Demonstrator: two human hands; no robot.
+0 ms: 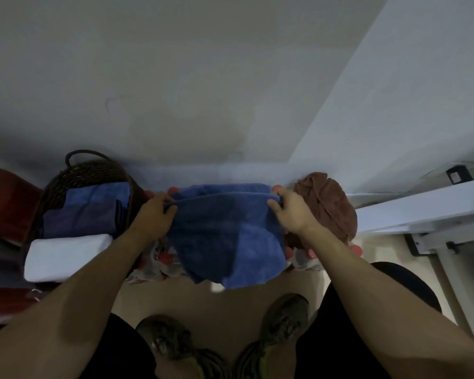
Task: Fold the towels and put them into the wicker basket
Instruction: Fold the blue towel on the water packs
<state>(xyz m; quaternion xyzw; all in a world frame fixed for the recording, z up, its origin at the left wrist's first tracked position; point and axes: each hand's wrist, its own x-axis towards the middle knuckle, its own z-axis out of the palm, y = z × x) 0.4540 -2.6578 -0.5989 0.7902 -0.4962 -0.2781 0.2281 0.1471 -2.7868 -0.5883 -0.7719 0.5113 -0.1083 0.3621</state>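
Against a pale wall point(203, 91), over beige floor point(230, 305), the left hand point(155, 212) and right hand point(290, 212) each pinch the blue towel point(225, 236) beside the wicker basket point(66, 179).

Dim and flat throughout, with soft grain. Brighter on the white wall point(394, 91) at upper right, greyer to its left. Faint glare on the red chair point(0, 203). Strong wide-angle bending at edges; slight blur overall.

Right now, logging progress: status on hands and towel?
Left hand, right hand grip blue towel, half-folded. Wicker basket left, partly filled. Brown towel waiting.
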